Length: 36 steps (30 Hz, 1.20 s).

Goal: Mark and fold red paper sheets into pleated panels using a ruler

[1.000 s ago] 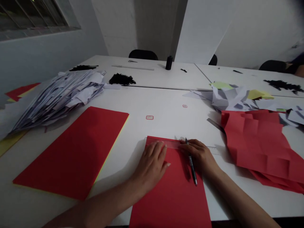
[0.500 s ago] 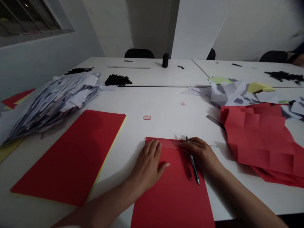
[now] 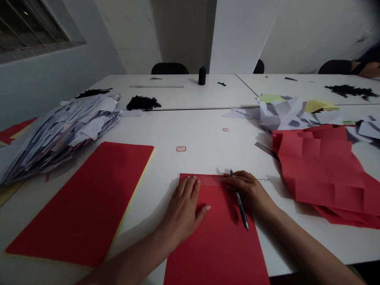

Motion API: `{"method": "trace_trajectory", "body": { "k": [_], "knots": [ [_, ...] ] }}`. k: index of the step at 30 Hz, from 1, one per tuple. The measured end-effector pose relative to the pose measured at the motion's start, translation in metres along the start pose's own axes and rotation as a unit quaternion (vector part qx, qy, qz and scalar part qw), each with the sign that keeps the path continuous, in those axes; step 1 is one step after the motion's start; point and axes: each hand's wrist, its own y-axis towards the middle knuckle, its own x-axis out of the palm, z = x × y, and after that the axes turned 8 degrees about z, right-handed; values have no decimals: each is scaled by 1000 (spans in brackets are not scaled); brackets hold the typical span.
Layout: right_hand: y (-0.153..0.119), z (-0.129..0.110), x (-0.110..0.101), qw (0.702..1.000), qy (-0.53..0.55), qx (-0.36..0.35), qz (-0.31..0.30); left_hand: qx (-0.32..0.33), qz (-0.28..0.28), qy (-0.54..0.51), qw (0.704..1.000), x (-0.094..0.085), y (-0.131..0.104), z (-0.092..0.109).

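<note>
A red sheet of paper [image 3: 216,245] lies on the table in front of me, with a clear ruler [image 3: 210,181] across its far edge. My left hand [image 3: 185,206] rests flat on the ruler and paper, fingers stretched out and thumb apart. Held in my right hand [image 3: 247,188] is a dark pen [image 3: 242,213], slanting between the fingers with one end towards me. The fingertips of that hand touch the ruler near the sheet's far right corner. The ruler's right end sticks out past the hand.
Left lies a stack of red and yellow sheets [image 3: 86,202], behind it a pile of white papers [image 3: 65,132]. To the right are creased red sheets [image 3: 320,170], a metal strip [image 3: 265,150] and paper scraps [image 3: 285,113]. Black cord [image 3: 144,103] and a black spool [image 3: 202,76] are farther back.
The view has shifted slightly, so the table things appear moved a little to the left. Both hands, the pen and the ruler keep nearly the same place on the red sheet.
</note>
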Motion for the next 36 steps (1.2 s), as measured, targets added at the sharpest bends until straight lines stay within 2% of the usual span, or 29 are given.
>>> {"method": "trace_trajectory", "body": {
  "k": [8,20,32,36],
  "knots": [
    [1,1,2,1000,-23,-2,10,-3,-12,5,1000,0,1,-1],
    [1,6,6,999,-30,-2,20,8,8,-2,1000,1,3,-4],
    [4,3,2,1000,-3,13,13,13,4,5,1000,1,4,-4],
    [5,1,1,997,38,45,50,10,10,-10,1000,1,3,-4]
  ]
}}
